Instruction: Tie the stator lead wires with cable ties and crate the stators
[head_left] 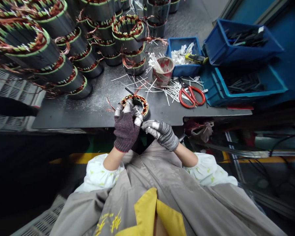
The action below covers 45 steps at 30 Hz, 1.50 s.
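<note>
Head view: a person's left hand [126, 129], in a maroon knit glove with taped fingertips [118, 109], clamps over the rim of a stator [135, 104] standing on end near the front edge of a dark bench [71, 114], loose copper wire ends rising from its winding. The right hand [161, 135], in a grey striped glove, comes in from the near side, its fingers drawn together just beside the left hand at the near rim; whatever they pinch is too small to tell. The step in hand looks like work on the winding ends of this one stator, and a reach for the white cable ties [172, 93] scattered just behind it would call for one hand to let go. The bench edge lies close in front of the stator, leaving little margin on that side. Open bench runs to the left, up to the stacked stators [27, 42]. Red-handled scissors [191, 96], a cup of ties [163, 70] and a blue bin [184, 54] with a screwdriver [196, 58] close the right side, by blue crates [243, 42]
</note>
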Each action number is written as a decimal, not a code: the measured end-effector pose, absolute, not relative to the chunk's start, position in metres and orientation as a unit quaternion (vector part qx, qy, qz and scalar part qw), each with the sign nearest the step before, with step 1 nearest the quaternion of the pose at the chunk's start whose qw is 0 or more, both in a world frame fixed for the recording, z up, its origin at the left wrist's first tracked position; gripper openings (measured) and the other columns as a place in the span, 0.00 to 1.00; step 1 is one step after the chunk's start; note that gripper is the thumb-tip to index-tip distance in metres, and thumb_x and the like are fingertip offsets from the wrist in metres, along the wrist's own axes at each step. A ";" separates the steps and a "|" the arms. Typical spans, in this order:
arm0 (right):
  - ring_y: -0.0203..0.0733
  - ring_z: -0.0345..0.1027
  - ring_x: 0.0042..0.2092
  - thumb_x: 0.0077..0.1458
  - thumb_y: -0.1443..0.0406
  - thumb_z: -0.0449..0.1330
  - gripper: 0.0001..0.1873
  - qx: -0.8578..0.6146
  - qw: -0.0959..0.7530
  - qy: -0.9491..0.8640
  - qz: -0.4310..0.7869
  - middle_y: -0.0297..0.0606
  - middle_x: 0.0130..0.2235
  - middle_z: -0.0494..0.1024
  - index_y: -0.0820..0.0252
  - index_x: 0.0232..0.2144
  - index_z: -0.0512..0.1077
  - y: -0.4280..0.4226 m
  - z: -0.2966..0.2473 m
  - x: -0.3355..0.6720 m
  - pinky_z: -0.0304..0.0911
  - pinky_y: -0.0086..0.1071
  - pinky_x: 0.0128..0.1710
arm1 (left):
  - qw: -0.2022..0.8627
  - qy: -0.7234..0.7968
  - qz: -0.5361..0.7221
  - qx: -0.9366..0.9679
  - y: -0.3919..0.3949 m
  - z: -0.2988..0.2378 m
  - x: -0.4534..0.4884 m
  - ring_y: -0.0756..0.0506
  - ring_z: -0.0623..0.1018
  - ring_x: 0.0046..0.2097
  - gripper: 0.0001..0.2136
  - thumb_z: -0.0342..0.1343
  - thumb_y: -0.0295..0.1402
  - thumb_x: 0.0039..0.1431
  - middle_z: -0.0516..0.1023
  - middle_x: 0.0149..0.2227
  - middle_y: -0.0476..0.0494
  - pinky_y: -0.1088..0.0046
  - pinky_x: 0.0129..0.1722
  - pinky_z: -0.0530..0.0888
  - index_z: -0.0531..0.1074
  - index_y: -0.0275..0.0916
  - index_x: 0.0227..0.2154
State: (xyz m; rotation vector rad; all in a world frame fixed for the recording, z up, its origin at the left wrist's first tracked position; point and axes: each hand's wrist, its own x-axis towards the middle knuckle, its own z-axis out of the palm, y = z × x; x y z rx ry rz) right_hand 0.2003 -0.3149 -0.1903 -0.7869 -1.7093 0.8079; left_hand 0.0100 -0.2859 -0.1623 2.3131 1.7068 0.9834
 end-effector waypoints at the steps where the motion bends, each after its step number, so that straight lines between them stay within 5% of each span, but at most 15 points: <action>1: 0.41 0.83 0.50 0.75 0.57 0.57 0.15 -0.330 0.510 -0.716 0.344 0.40 0.48 0.87 0.53 0.49 0.83 -0.315 -0.191 0.200 0.78 0.33 0.54 | 0.050 0.566 0.332 0.753 -0.286 -0.164 0.011 0.31 0.64 0.75 0.30 0.55 0.42 0.71 0.72 0.69 0.30 0.48 0.77 0.60 0.65 0.33 0.70; 5: 0.41 0.83 0.48 0.75 0.57 0.56 0.16 -0.325 0.471 -0.737 0.361 0.41 0.46 0.87 0.53 0.48 0.84 -0.317 -0.193 0.201 0.78 0.34 0.53 | 0.042 0.562 0.368 0.740 -0.287 -0.168 0.012 0.32 0.66 0.74 0.30 0.58 0.41 0.70 0.77 0.65 0.31 0.50 0.75 0.64 0.65 0.33 0.70; 10: 0.44 0.82 0.51 0.73 0.52 0.60 0.17 -0.353 0.527 -0.665 0.394 0.43 0.48 0.86 0.54 0.44 0.84 -0.313 -0.186 0.199 0.78 0.38 0.55 | 0.038 0.541 0.394 0.742 -0.286 -0.163 0.014 0.37 0.76 0.67 0.20 0.57 0.39 0.71 0.84 0.57 0.38 0.52 0.74 0.65 0.74 0.40 0.62; 13: 0.42 0.82 0.36 0.64 0.45 0.67 0.20 -0.404 0.551 -0.542 0.489 0.38 0.36 0.85 0.55 0.40 0.81 -0.304 -0.178 0.194 0.81 0.37 0.40 | 0.042 0.508 0.397 0.763 -0.283 -0.157 0.017 0.41 0.84 0.56 0.11 0.56 0.37 0.72 0.87 0.48 0.44 0.49 0.75 0.62 0.80 0.44 0.50; 17: 0.38 0.76 0.26 0.51 0.42 0.75 0.26 -0.429 0.566 -0.434 0.554 0.31 0.28 0.81 0.55 0.34 0.76 -0.295 -0.169 0.191 0.76 0.33 0.27 | 0.029 0.495 0.399 0.771 -0.282 -0.155 0.019 0.41 0.84 0.54 0.09 0.54 0.36 0.70 0.87 0.46 0.45 0.47 0.73 0.63 0.79 0.43 0.45; 26: 0.43 0.77 0.36 0.59 0.40 0.68 0.26 -0.456 0.504 -0.573 0.458 0.38 0.34 0.84 0.56 0.35 0.81 -0.282 -0.175 0.194 0.75 0.37 0.39 | 0.009 0.456 0.372 0.809 -0.283 -0.157 0.010 0.40 0.84 0.55 0.11 0.54 0.34 0.68 0.86 0.47 0.44 0.45 0.72 0.63 0.79 0.44 0.48; 31: 0.46 0.76 0.42 0.70 0.46 0.59 0.24 -0.447 0.411 -0.752 0.258 0.44 0.40 0.85 0.56 0.39 0.84 -0.276 -0.166 0.207 0.70 0.40 0.47 | 0.023 0.408 0.356 0.840 -0.283 -0.152 0.002 0.41 0.83 0.57 0.11 0.54 0.33 0.70 0.86 0.48 0.45 0.47 0.72 0.63 0.79 0.46 0.49; 35: 0.47 0.71 0.37 0.72 0.49 0.54 0.26 -0.473 0.344 -0.801 0.128 0.44 0.33 0.81 0.58 0.33 0.82 -0.280 -0.148 0.204 0.67 0.41 0.45 | 0.030 0.431 0.350 0.831 -0.284 -0.154 0.004 0.38 0.80 0.61 0.12 0.55 0.36 0.68 0.85 0.53 0.42 0.46 0.71 0.63 0.80 0.45 0.49; 38: 0.48 0.72 0.37 0.72 0.48 0.53 0.27 -0.468 0.438 -0.751 0.156 0.42 0.31 0.78 0.54 0.27 0.76 -0.282 -0.131 0.204 0.70 0.44 0.45 | 0.018 0.471 0.350 0.809 -0.286 -0.153 0.008 0.36 0.78 0.62 0.12 0.56 0.37 0.67 0.84 0.54 0.40 0.48 0.67 0.67 0.81 0.44 0.49; 42: 0.47 0.75 0.37 0.72 0.45 0.55 0.22 -0.450 0.625 -0.587 0.250 0.37 0.33 0.78 0.49 0.32 0.75 -0.278 -0.117 0.221 0.74 0.43 0.42 | 0.010 0.491 0.329 0.806 -0.289 -0.149 0.011 0.37 0.77 0.63 0.11 0.56 0.37 0.69 0.84 0.54 0.42 0.49 0.68 0.66 0.81 0.45 0.48; 45: 0.44 0.74 0.35 0.69 0.42 0.57 0.25 -0.453 0.477 -0.692 0.296 0.37 0.31 0.79 0.52 0.32 0.77 -0.275 -0.120 0.232 0.71 0.39 0.40 | 0.018 0.496 0.314 0.809 -0.288 -0.150 0.010 0.36 0.76 0.65 0.13 0.58 0.40 0.69 0.83 0.57 0.40 0.48 0.70 0.63 0.80 0.45 0.52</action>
